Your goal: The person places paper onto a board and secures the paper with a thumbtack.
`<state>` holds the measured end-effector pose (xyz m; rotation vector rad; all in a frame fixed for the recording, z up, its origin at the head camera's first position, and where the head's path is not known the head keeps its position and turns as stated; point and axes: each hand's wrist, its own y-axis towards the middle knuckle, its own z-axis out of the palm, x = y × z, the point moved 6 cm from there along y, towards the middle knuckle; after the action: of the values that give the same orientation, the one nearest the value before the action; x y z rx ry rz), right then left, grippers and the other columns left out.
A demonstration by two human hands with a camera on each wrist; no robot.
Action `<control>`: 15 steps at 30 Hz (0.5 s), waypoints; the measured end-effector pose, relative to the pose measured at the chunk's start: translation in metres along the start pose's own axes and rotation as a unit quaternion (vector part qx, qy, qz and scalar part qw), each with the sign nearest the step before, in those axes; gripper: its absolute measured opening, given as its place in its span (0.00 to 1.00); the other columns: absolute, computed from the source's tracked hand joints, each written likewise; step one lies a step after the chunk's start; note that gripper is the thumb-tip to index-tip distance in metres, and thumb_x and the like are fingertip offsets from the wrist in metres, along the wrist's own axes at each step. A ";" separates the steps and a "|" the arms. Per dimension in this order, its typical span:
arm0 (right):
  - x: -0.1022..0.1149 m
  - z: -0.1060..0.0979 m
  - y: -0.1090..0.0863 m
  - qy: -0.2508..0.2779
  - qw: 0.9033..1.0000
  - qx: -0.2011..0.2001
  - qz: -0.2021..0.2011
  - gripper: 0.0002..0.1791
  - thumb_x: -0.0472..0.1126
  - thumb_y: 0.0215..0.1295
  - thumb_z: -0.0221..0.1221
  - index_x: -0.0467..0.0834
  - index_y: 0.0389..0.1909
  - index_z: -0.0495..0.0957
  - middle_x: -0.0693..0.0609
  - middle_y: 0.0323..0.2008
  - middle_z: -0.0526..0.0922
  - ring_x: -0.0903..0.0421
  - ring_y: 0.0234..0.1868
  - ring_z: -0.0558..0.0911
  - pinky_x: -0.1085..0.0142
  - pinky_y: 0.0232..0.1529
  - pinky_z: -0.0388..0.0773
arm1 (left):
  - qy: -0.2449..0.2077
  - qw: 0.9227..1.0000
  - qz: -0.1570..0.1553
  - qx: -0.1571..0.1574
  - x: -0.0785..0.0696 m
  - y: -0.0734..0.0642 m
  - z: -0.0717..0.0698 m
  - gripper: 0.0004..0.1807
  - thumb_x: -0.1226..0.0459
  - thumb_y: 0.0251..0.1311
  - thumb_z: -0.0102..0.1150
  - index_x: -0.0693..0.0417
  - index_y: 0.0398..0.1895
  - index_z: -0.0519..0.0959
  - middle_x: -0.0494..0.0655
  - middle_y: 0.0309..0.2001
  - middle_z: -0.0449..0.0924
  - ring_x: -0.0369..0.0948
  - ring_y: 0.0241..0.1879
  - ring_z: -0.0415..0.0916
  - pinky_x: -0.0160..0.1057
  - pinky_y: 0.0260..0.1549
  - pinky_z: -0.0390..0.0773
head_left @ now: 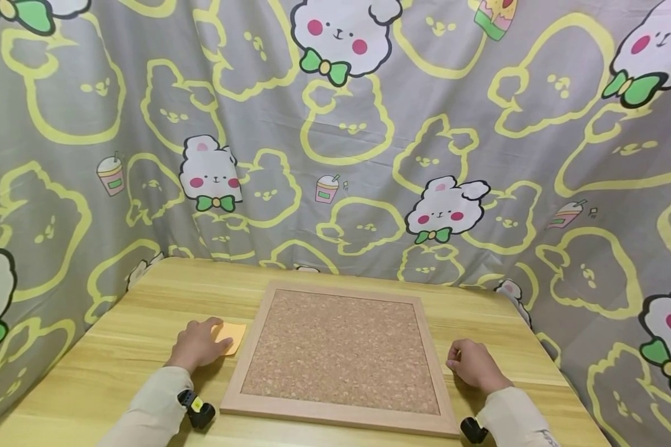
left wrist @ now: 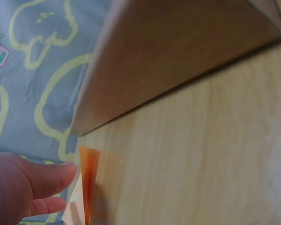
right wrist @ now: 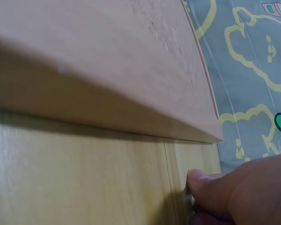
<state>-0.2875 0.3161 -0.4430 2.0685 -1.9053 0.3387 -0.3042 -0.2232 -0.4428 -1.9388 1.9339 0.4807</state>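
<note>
In the head view a framed cork board lies flat in the middle of the wooden table. My left hand is at its left side, over an orange sticky-note pad. From the left wrist view, the thumb stands apart from the other fingers, close beside the upright-looking orange edge of the pad. My right hand rests on the table right of the board, fingers loosely curled. The right wrist view shows its thumb tip near the other fingers; I see no held thing, though the finger undersides are hidden.
The board's light wooden frame stands a little above the table between the hands. A grey curtain with cartoon prints hangs round the table's back and sides. Black wrist cameras sit at both cuffs.
</note>
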 end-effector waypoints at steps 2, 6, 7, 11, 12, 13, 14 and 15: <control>0.000 0.000 0.000 -0.005 1.000 -0.002 -0.001 0.12 0.31 0.55 0.66 0.44 0.20 0.74 0.54 0.18 0.72 0.55 0.22 0.70 0.60 0.27 0.69 | 0.001 1.000 -0.004 -0.002 0.001 0.001 0.002 0.29 0.53 0.61 0.60 0.65 0.58 0.72 0.76 0.51 0.65 0.70 0.46 0.66 0.64 0.40 0.70; 0.001 -0.001 0.000 -0.007 1.000 -0.003 0.000 0.12 0.31 0.55 0.66 0.44 0.19 0.73 0.54 0.18 0.71 0.55 0.22 0.70 0.60 0.27 0.69 | 0.013 1.000 -0.007 -0.004 0.004 0.002 0.004 0.27 0.53 0.61 0.61 0.65 0.54 0.75 0.74 0.51 0.66 0.68 0.46 0.66 0.63 0.40 0.70; 0.000 -0.001 0.000 -0.006 1.000 -0.003 0.000 0.12 0.31 0.55 0.66 0.44 0.19 0.73 0.54 0.18 0.71 0.55 0.22 0.70 0.60 0.27 0.68 | 0.015 1.000 -0.008 -0.004 0.004 0.002 0.005 0.27 0.53 0.61 0.61 0.65 0.54 0.75 0.73 0.51 0.66 0.68 0.46 0.66 0.63 0.39 0.70; 0.001 0.000 0.000 0.003 1.000 -0.002 0.003 0.13 0.31 0.56 0.65 0.44 0.19 0.72 0.54 0.17 0.70 0.56 0.22 0.69 0.62 0.25 0.67 | 0.023 1.000 -0.006 -0.007 0.003 0.003 0.005 0.26 0.55 0.59 0.63 0.66 0.53 0.75 0.72 0.50 0.67 0.67 0.46 0.66 0.62 0.38 0.71; 0.001 0.000 0.000 0.006 1.000 -0.002 0.003 0.13 0.31 0.57 0.64 0.44 0.19 0.71 0.54 0.17 0.70 0.56 0.21 0.69 0.62 0.25 0.66 | 0.023 1.000 -0.004 -0.008 0.003 0.003 0.005 0.25 0.56 0.59 0.63 0.66 0.53 0.76 0.71 0.50 0.68 0.67 0.46 0.66 0.62 0.38 0.71; 0.001 0.000 0.000 0.008 1.000 -0.002 0.003 0.13 0.31 0.57 0.64 0.44 0.19 0.71 0.53 0.17 0.69 0.56 0.21 0.69 0.62 0.25 0.66 | 0.023 1.000 -0.002 -0.009 0.002 0.003 0.006 0.25 0.57 0.58 0.64 0.66 0.53 0.76 0.71 0.50 0.68 0.67 0.46 0.66 0.62 0.39 0.71; 0.001 0.000 0.000 0.010 1.000 -0.001 0.003 0.13 0.32 0.57 0.63 0.43 0.19 0.70 0.53 0.17 0.69 0.56 0.21 0.68 0.62 0.24 0.66 | 0.024 1.000 0.001 -0.010 0.001 0.003 0.006 0.24 0.58 0.58 0.64 0.66 0.52 0.76 0.71 0.50 0.69 0.67 0.46 0.67 0.62 0.39 0.71; 0.002 0.000 0.001 0.013 1.000 -0.001 0.003 0.13 0.32 0.57 0.63 0.43 0.19 0.70 0.53 0.17 0.69 0.56 0.21 0.68 0.63 0.24 0.65 | 0.023 1.000 0.004 -0.012 0.001 0.003 0.006 0.24 0.59 0.58 0.64 0.65 0.52 0.76 0.71 0.50 0.69 0.67 0.46 0.67 0.62 0.39 0.71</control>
<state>-0.2879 0.3144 -0.4424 2.0469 -1.8973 0.3620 -0.3071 -0.2208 -0.4487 -1.9751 1.9735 0.4661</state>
